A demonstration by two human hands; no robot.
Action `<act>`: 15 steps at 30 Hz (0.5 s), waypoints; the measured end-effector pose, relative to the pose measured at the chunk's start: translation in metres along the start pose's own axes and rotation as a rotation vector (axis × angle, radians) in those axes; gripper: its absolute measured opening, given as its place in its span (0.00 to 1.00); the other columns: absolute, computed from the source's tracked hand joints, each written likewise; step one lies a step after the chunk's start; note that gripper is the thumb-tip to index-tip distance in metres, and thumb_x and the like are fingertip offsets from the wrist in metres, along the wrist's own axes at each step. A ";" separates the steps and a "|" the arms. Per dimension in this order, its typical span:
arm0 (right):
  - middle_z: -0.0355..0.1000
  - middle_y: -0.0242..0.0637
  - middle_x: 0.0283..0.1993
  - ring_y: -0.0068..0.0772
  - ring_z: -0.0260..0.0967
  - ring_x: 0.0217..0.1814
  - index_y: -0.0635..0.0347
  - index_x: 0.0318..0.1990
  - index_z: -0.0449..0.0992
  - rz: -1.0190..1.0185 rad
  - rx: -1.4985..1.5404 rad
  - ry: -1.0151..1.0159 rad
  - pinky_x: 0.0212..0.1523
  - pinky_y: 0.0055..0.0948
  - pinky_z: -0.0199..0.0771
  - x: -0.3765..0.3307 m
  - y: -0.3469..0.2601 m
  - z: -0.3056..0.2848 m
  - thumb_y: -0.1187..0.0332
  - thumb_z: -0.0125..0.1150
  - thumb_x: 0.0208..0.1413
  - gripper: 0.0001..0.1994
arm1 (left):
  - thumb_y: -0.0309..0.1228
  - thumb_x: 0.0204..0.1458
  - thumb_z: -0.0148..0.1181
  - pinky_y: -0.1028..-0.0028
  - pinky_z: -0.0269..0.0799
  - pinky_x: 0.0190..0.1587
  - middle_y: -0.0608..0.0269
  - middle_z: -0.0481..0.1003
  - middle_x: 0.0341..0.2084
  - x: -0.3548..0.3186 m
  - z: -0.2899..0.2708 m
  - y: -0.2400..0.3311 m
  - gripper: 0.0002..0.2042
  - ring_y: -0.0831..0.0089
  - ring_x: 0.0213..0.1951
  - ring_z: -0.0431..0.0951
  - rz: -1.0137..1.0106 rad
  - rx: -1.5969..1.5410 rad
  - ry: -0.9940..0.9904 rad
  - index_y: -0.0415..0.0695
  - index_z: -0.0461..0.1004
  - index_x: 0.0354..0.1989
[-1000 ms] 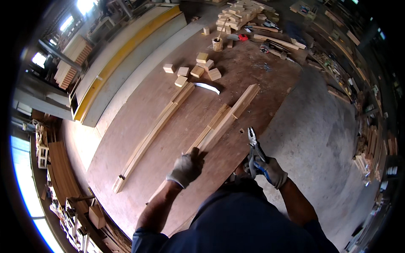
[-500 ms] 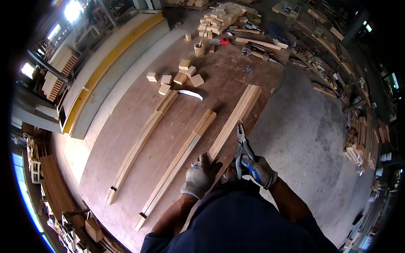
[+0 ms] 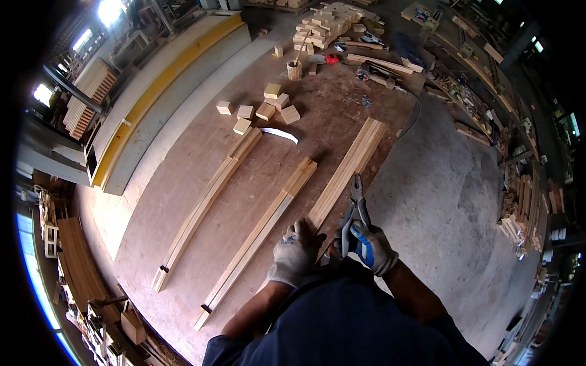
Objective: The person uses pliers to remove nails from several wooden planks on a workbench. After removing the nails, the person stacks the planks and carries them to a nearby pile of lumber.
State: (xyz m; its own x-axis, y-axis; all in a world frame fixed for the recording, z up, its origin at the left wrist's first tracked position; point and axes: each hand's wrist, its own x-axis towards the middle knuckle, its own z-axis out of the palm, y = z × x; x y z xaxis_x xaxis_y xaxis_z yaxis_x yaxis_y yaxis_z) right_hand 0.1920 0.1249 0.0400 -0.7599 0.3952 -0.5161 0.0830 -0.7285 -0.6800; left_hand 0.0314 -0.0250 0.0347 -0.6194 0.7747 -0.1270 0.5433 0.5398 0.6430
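My left hand point(image 3: 294, 253), in a pale work glove, grips the near part of a long wooden board point(image 3: 347, 172) with curled fingers. My right hand point(image 3: 377, 249), in a grey and blue glove, is closed around the handles of a pair of pliers point(image 3: 356, 204). The pliers' jaws point away from me, just off the board's right edge; whether they hold anything is too small to see. My body hides the board's near end. To the left lie two narrower wooden strips, a middle one point(image 3: 256, 238) and a farther one point(image 3: 204, 207), each with a dark piece near its near end.
Several small wooden blocks point(image 3: 265, 111) lie beyond the strips on the brown worktable point(image 3: 177, 183), beside a white curved strip point(image 3: 281, 134). Farther back stand a wooden pot point(image 3: 294, 71) with a stick, stacked blocks point(image 3: 323, 24) and a power tool point(image 3: 375, 76). Concrete floor point(image 3: 439, 183) lies right.
The pliers' jaws have moved from the board's right edge to slightly off it, toward the right. My left hand stays on the board. The whole view has shifted a little.
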 end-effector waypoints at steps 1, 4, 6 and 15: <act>0.78 0.45 0.47 0.37 0.78 0.46 0.69 0.62 0.70 -0.003 0.024 0.002 0.49 0.37 0.82 0.001 0.002 0.000 0.56 0.48 0.73 0.23 | 0.42 0.55 0.69 0.49 0.75 0.37 0.44 0.77 0.36 0.000 0.001 0.001 0.21 0.43 0.38 0.79 0.007 0.002 0.009 0.44 0.65 0.46; 0.78 0.38 0.41 0.28 0.78 0.40 0.66 0.55 0.76 0.000 0.100 0.040 0.46 0.32 0.83 0.000 0.001 0.008 0.60 0.53 0.72 0.18 | 0.42 0.55 0.70 0.49 0.74 0.36 0.45 0.77 0.35 -0.001 0.008 -0.001 0.21 0.43 0.37 0.79 0.038 0.025 0.069 0.44 0.66 0.46; 0.76 0.34 0.38 0.24 0.74 0.35 0.65 0.54 0.78 -0.089 -0.097 0.180 0.39 0.29 0.82 0.011 0.022 -0.004 0.59 0.54 0.71 0.18 | 0.42 0.55 0.70 0.49 0.74 0.36 0.45 0.77 0.34 -0.002 0.000 0.009 0.21 0.43 0.37 0.79 0.154 0.030 0.072 0.43 0.66 0.45; 0.74 0.31 0.34 0.21 0.72 0.29 0.60 0.48 0.79 -0.094 -0.124 0.204 0.23 0.23 0.74 0.022 0.028 -0.012 0.48 0.55 0.68 0.22 | 0.42 0.55 0.69 0.50 0.74 0.31 0.45 0.77 0.33 -0.002 0.006 0.013 0.22 0.44 0.33 0.79 0.177 0.036 0.072 0.42 0.65 0.44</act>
State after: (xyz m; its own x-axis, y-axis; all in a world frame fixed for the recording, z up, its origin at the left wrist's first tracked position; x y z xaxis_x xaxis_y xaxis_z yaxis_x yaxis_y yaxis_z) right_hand 0.1852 0.1194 0.0035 -0.6232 0.5717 -0.5337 0.1066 -0.6139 -0.7821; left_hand 0.0431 -0.0178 0.0383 -0.5507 0.8337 0.0408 0.6665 0.4098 0.6228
